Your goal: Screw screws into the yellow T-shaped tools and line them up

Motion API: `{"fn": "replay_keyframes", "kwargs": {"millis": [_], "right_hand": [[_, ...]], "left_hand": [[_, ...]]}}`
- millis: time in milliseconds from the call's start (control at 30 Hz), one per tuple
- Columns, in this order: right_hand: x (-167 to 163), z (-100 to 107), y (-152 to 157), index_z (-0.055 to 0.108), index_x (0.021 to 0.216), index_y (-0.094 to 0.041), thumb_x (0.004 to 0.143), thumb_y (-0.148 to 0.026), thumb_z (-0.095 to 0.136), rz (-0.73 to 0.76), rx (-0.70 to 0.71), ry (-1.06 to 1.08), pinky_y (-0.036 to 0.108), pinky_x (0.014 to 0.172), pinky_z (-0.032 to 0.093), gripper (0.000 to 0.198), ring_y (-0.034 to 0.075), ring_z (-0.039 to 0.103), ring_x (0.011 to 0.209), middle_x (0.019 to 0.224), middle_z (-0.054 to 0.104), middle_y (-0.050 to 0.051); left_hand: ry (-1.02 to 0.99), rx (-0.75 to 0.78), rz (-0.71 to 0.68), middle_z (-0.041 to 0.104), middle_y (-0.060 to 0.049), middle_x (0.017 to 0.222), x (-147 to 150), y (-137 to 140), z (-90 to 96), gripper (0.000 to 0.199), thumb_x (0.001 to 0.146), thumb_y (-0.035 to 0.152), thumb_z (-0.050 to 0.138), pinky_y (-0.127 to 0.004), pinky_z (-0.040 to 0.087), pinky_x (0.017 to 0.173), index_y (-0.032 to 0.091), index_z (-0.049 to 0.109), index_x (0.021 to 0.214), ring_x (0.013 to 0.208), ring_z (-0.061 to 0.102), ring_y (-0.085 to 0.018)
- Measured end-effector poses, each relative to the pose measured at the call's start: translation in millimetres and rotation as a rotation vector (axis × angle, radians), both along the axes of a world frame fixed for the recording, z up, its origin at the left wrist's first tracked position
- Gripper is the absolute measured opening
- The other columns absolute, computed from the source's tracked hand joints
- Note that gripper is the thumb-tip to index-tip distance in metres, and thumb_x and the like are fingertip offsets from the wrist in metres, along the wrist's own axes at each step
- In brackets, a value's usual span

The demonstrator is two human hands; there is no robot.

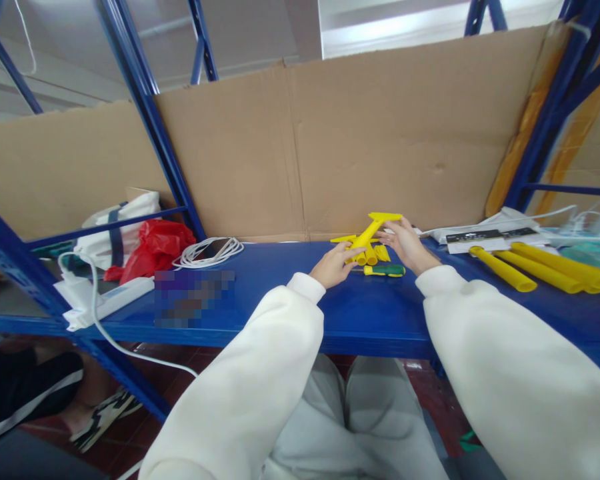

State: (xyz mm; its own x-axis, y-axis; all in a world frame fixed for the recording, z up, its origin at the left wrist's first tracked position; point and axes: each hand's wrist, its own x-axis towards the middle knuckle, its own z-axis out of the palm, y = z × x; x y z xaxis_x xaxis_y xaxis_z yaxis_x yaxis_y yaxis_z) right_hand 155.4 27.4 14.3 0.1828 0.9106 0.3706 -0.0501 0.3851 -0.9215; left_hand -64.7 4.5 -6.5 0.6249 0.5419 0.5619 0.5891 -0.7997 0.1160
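Our left grip (336, 264) has its fingers bent on the low part of a yellow piece (368, 236), which tilts between our hands over the blue desk (280, 287). Our right grip (406, 244) is partly open by its top; we can't tell if it touches. The yellow bits (382, 253) beside it are half hidden. Blurry squares (193, 298) cover something on our left. One of the yellow tubes (540, 271) runs out of view.
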Motion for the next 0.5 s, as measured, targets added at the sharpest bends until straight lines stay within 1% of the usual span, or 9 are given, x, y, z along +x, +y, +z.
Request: {"fn": "replay_keyframes", "kwargs": {"millis": [67, 133, 233, 300, 400, 500], "right_hand": [[-5, -2, -3, 0.056, 0.114, -0.03, 0.085, -0.036, 0.071, 0.108, 0.01, 0.012, 0.027, 0.073, 0.058, 0.033, 0.016, 0.073, 0.087, 0.117, 0.074, 0.0], [-9, -2, -6, 0.06, 0.11, -0.029, 0.083, -0.031, 0.072, 0.183, -0.001, 0.029, 0.025, 0.071, 0.057, 0.03, 0.014, 0.072, 0.081, 0.113, 0.075, 0.0], [-15, -1, -9, 0.064, 0.11, -0.028, 0.083, -0.023, 0.072, 0.228, -0.04, 0.048, 0.022, 0.069, 0.057, 0.028, 0.012, 0.072, 0.079, 0.108, 0.077, 0.0], [-17, 0, -12, 0.066, 0.11, -0.027, 0.084, -0.022, 0.072, 0.236, -0.059, 0.045, 0.022, 0.07, 0.058, 0.027, 0.013, 0.073, 0.082, 0.107, 0.078, 0.0], [-21, 0, -16, 0.068, 0.111, -0.026, 0.086, -0.023, 0.071, 0.254, -0.084, 0.017, 0.024, 0.074, 0.06, 0.025, 0.016, 0.075, 0.091, 0.113, 0.078, 0.004], [-22, -2, -17, 0.069, 0.113, -0.024, 0.087, -0.027, 0.073, 0.274, -0.113, -0.064, 0.027, 0.076, 0.061, 0.026, 0.019, 0.076, 0.097, 0.119, 0.078, 0.008]], "left_hand": [[0.0, -0.007, -0.034, 0.066, -0.011, 0.132, 2, 1, -1.3, 0.043, 0.096, 0.019, 0.063, -0.045, 0.049, 0.115, 0.025, 0.066, 0.138, 0.127, 0.064, -0.025], [0.012, -0.023, -0.05, 0.067, -0.011, 0.129, 3, 1, -1.9, 0.043, 0.095, 0.018, 0.064, -0.044, 0.05, 0.114, 0.024, 0.067, 0.138, 0.125, 0.065, -0.026], [0.028, -0.05, -0.045, 0.067, -0.011, 0.127, 5, -1, -1.5, 0.042, 0.095, 0.017, 0.065, -0.041, 0.052, 0.111, 0.023, 0.068, 0.136, 0.121, 0.066, -0.025], [0.02, -0.058, -0.039, 0.066, -0.01, 0.126, 5, -3, -1.2, 0.04, 0.095, 0.017, 0.064, -0.039, 0.053, 0.109, 0.023, 0.068, 0.135, 0.119, 0.067, -0.023], [-0.026, -0.045, -0.013, 0.066, -0.009, 0.125, 5, -1, -2.1, 0.039, 0.096, 0.016, 0.062, -0.038, 0.052, 0.11, 0.024, 0.069, 0.134, 0.118, 0.066, -0.022], [-0.084, -0.038, 0.06, 0.067, -0.009, 0.122, 4, 6, -4.1, 0.039, 0.096, 0.014, 0.06, -0.038, 0.051, 0.111, 0.022, 0.068, 0.133, 0.118, 0.066, -0.022]]}}
